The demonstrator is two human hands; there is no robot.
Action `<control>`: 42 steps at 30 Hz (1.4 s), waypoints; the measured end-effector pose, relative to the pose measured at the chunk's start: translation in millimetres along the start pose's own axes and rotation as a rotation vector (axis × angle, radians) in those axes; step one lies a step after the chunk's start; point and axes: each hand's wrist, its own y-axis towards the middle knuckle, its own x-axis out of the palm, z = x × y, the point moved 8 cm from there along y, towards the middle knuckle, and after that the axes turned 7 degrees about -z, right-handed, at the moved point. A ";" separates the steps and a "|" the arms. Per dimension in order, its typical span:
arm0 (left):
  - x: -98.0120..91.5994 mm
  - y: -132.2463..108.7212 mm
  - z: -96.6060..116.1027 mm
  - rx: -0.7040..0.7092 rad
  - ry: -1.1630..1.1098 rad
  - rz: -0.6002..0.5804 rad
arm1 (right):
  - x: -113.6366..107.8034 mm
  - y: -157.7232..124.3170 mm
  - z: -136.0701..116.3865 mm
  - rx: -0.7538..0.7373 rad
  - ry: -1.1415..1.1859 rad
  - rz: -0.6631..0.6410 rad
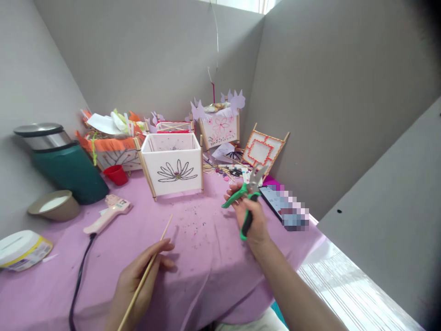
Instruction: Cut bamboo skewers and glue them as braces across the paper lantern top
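Between the thumb and fingers of my left hand (144,266) lies a thin wooden stick (146,271), its tip angled up and away over the cloth. My right hand (250,216) grips a pair of green-and-black pruning shears (247,202), with the handles spread and the metal blades pointing up and away. Beyond both hands stands a white box lantern (177,168) with stick corner posts and a dark flower drawn on its front. Small dark specks are scattered on the cloth in front of it.
On the purple cloth (193,276), a pink hot glue gun (108,216) with a black cord, a bowl (55,205), a red cup (116,174) and a teal flask (69,170) stand left. A phone (280,204) lies right. Decorated lanterns (220,126) and a framed panel (263,149) stand behind; grey partitions enclose the table.
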 end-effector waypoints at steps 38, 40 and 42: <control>61.5 5.1 12.7 -0.251 -0.579 -0.180 | 62.6 -40.4 -10.6 -0.178 -1.357 -0.359; 63.6 4.2 11.8 -0.269 -0.612 -0.189 | 64.0 -40.8 -10.4 -0.166 -1.374 -0.366; 64.3 3.5 10.8 -0.285 -0.630 -0.189 | 65.3 -40.9 -10.2 -0.150 -1.378 -0.382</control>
